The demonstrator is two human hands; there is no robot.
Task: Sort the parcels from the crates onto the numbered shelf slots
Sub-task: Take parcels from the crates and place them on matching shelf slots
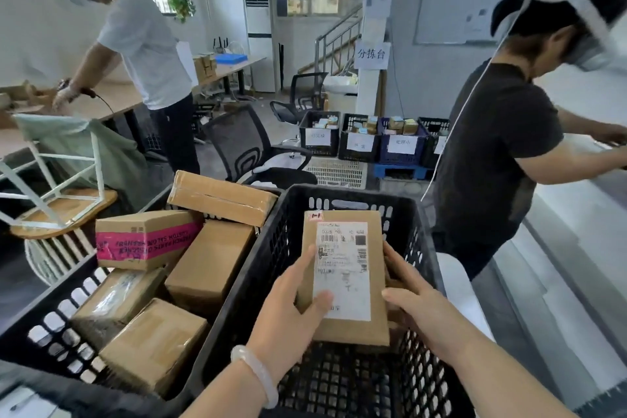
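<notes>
Cardboard-brown and flat, the parcel (346,326) lies toward 5 o'clock in the view, within the walls of the black crate (339,195). Its underside is hidden, so I cannot tell whether anything beneath it bears its weight. The white label (342,268) faces up, but its print is too blurred to read. The left hand (291,312) grasps the parcel's 9 o'clock edge with its thumb laid across the label; its fingers are out of sight behind the box. The right hand (417,302) clasps the 3 o'clock edge and covers part of that side. The parcel's long axis runs from 12 to 6 o'clock, and the barcode end points to 12. At 8 o'clock, a second crate (51,326), cut off by the frame, holds more boxes, including a pink-taped box (146,239).
</notes>
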